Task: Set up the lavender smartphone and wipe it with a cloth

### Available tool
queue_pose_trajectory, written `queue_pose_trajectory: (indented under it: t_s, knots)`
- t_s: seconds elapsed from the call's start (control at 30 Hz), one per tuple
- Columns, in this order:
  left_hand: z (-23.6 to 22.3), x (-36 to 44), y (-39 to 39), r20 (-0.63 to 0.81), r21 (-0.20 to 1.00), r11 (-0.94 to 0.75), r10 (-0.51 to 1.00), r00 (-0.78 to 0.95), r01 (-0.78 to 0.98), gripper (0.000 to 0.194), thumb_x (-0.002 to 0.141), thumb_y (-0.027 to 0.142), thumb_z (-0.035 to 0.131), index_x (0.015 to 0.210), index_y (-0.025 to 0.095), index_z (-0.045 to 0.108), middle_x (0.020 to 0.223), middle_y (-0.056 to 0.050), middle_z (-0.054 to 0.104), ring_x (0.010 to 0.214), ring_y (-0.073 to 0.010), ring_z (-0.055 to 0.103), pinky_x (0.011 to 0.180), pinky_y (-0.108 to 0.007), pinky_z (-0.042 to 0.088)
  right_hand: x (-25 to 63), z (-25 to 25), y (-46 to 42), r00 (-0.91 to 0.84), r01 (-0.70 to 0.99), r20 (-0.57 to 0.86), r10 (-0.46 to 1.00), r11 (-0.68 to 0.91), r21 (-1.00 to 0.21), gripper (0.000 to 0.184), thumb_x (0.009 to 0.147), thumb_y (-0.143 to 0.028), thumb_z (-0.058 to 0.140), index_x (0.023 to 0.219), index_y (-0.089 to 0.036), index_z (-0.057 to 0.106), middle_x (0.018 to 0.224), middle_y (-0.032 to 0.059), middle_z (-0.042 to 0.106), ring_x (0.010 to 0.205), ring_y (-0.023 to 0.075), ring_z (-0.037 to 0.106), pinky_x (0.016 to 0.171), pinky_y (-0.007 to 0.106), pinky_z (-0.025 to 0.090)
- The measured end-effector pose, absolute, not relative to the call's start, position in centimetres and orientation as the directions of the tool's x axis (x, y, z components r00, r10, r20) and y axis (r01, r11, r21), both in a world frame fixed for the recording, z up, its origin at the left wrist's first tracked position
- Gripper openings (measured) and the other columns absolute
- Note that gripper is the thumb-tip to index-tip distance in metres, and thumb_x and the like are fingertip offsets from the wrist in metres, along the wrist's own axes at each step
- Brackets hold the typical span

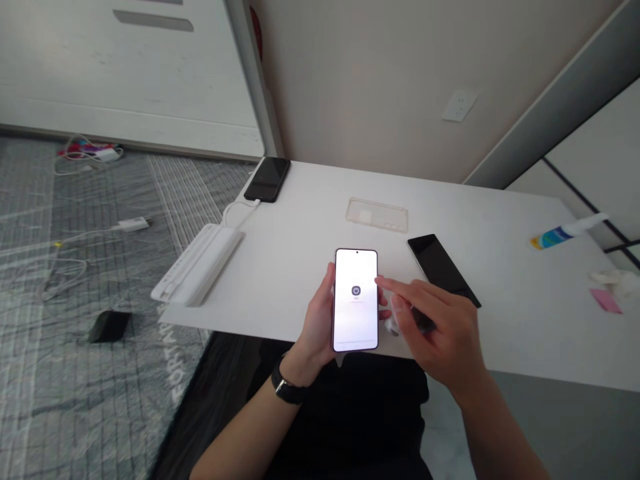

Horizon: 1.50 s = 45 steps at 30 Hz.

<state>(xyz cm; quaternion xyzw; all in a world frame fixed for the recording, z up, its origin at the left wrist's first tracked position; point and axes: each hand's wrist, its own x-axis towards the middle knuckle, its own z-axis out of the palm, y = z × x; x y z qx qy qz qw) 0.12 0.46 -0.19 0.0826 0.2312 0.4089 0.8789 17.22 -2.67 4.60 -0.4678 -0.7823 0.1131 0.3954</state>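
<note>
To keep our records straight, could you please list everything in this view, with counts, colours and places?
lit smartphone: one, white screen, left hand
cabled smartphone: one, black, far table edge
second smartphone: one, black, by right hand
clear phone case: one, transparent, mid-table
power strip: one, white, table's left edge
tube: one, blue-yellow label, table's right
pink slip: one, pink, table's right edge
wall socket: one, white, back wall
charger: one, white, floor mat
cable bundle: one, red-white, floor
black object: one, black, floor mat
table: one, white, centre
watch: one, black, left wrist
left hand: one, holding smartphone
right hand: one, fingers by screen
</note>
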Motion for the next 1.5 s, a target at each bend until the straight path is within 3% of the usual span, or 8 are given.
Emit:
queue_pose_trajectory:
  t_s: [0.27,0.63,0.7,0.8,0.93,1.07,1.37,1.5]
  knots:
    - [0.3,0.2,0.5,-0.353,0.279,0.646,0.757,0.550,-0.711,0.070,0.104,0.061,0.032,0.119,0.006,0.072,0.106,-0.016,0.076,0.090,-0.0228,0.073,0.087,-0.033,0.056,16.6,3.2,-2.5,-0.400,0.682,0.423,0.813,0.573,-0.455,0.030,0.099,-0.020,0.057,0.124,-0.019,0.073,0.074,0.0004,0.065,0.058,0.0121,0.053,0.053,0.028,0.035]
    - [0.3,0.3,0.7,-0.342,0.246,0.666,0.739,0.580,-0.704,0.079,0.103,0.066,0.028,0.123,0.000,0.067,0.100,-0.017,0.073,0.085,-0.0239,0.071,0.086,-0.036,0.056,19.1,2.1,-3.8,0.089,0.475,0.437,0.895,0.348,-0.808,0.038,0.101,-0.029,0.047,0.138,-0.024,0.057,0.101,0.0040,0.058,0.083,0.0177,0.057,0.072,0.033,0.046]
    - [0.3,0.3,0.7,-0.337,0.240,0.662,0.742,0.579,-0.710,0.075,0.104,0.064,0.027,0.127,0.004,0.066,0.102,-0.015,0.074,0.084,-0.0225,0.072,0.086,-0.036,0.056,18.4,1.7,-3.9,0.086,0.519,0.476,0.875,0.369,-0.771,0.041,0.099,-0.025,0.051,0.140,-0.024,0.053,0.115,0.0075,0.058,0.101,0.0218,0.059,0.084,0.036,0.050]
    - [0.1,0.4,0.6,-0.365,0.234,0.657,0.743,0.561,-0.717,0.071,0.105,0.061,0.026,0.123,0.008,0.070,0.103,-0.014,0.077,0.088,-0.0224,0.073,0.094,-0.036,0.054,16.3,1.2,-4.0,-0.265,0.607,0.461,0.847,0.518,-0.603,0.043,0.099,-0.021,0.052,0.141,-0.020,0.054,0.132,0.0120,0.060,0.122,0.0250,0.058,0.101,0.041,0.051]
    - [-0.1,0.5,0.4,-0.403,0.270,0.653,0.744,0.533,-0.708,0.074,0.103,0.063,0.032,0.113,0.002,0.073,0.110,-0.020,0.077,0.106,-0.0271,0.072,0.107,-0.037,0.049,14.0,0.8,-3.1,-0.630,0.641,0.268,0.728,0.684,-0.348,0.057,0.105,-0.043,0.048,0.153,-0.012,0.045,0.159,0.0166,0.046,0.151,0.0317,0.036,0.122,0.054,0.033]
    - [0.0,0.7,0.5,-0.364,0.213,0.619,0.768,0.526,-0.756,0.067,0.105,0.057,0.029,0.119,0.007,0.072,0.124,-0.017,0.073,0.126,-0.0281,0.064,0.113,-0.038,0.045,13.5,0.8,-1.8,-0.583,0.732,0.200,0.788,0.616,-0.291,0.061,0.104,-0.058,0.042,0.153,-0.021,0.048,0.168,0.0113,0.028,0.156,0.0338,0.023,0.123,0.063,0.026]
    - [-1.0,0.3,0.4,-0.394,0.212,0.677,0.719,0.573,-0.704,0.075,0.100,0.070,0.035,0.134,0.011,0.065,0.125,-0.017,0.073,0.093,-0.0250,0.073,0.099,-0.041,0.052,13.3,-1.5,-7.8,-0.533,0.832,0.196,0.823,0.552,-0.056,0.105,0.092,-0.077,0.047,0.164,-0.007,0.017,0.168,0.0180,0.022,0.157,0.0347,0.019,0.126,0.056,0.020]
    - [-1.1,0.9,0.4,-0.370,0.196,0.663,0.732,0.571,-0.723,0.070,0.102,0.065,0.034,0.132,0.010,0.066,0.122,-0.015,0.074,0.109,-0.0262,0.071,0.104,-0.037,0.049,13.3,-1.7,-4.3,-0.422,0.894,0.173,0.890,0.440,-0.082,0.105,0.093,-0.077,0.042,0.163,-0.005,0.013,0.168,0.0229,0.019,0.157,0.0373,0.018,0.124,0.066,0.015]
